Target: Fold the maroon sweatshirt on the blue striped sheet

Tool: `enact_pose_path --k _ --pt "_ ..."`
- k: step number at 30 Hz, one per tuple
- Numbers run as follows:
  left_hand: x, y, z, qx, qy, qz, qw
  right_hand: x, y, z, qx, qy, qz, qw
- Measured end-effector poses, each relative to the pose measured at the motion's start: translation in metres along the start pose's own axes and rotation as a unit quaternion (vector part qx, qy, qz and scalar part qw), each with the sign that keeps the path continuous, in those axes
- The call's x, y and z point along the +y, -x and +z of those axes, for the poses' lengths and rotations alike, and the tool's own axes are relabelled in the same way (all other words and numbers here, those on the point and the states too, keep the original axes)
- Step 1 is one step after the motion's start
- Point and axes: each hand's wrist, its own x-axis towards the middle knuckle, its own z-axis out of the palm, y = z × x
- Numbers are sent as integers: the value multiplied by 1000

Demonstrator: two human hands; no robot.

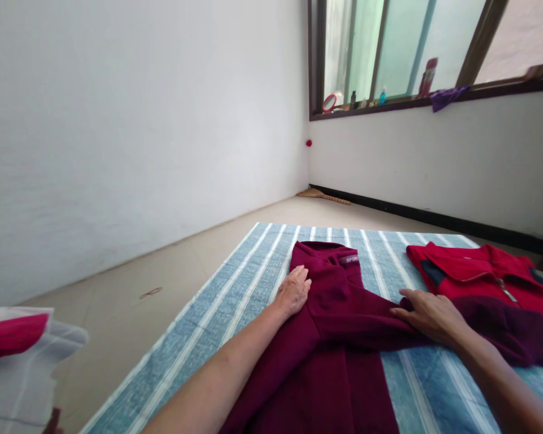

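We kneel over a blue striped mat [235,283] spread on the pale floor, and everything else is best placed against it. The largest thing on the mat is a maroon garment [330,337], a thick knit top lying flat across the mat's middle, its collar toward the mat's far edge and its body running back toward us. One sleeve is folded across the chest and trails off toward the mat's right side.

Beyond that sleeve, at the mat's far right corner, lies a red zip jacket [484,271]. Off the mat's near left corner sits a white and pink cloth [18,355].

Our left hand [293,290] rests flat with fingers together on the garment's shoulder, just below the collar, pinning nothing between them. Our right hand [428,313] lies palm down, fingers spread a little, pressing the folded sleeve where it crosses toward the mat's right side; neither hand grips.

We judge the garment soft, limp and fairly light, with enough fleece-like weight to stay where it is laid and enough grip on the mat not to slide. It should crease wherever pressed. The shoulder seams, the sleeve cuff and the hem look like the surest places to pinch it, since the middle would only sag.
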Motion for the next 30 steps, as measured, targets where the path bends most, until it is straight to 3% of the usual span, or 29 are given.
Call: enact_pose_path --k 6,9,14,19,26,30 --pt "3 -7 -8 16 -14 -19 1000 13 -2 3 -3 -74 54 996" --pt "2 -19 -14 34 -22 -47 998 17 3 3 26 -116 53 992" --pt "-11 -53 -16 62 -21 -170 983 10 20 -7 86 -231 23 969" --pt "-29 -83 -7 52 14 -290 956 -2 33 -25 113 -265 -17 958" --pt "-51 -103 -2 61 52 -317 945 -10 42 -35 119 -290 4 950" --pt "-56 -104 -1 58 47 -320 945 -3 38 -31 156 -274 20 949"
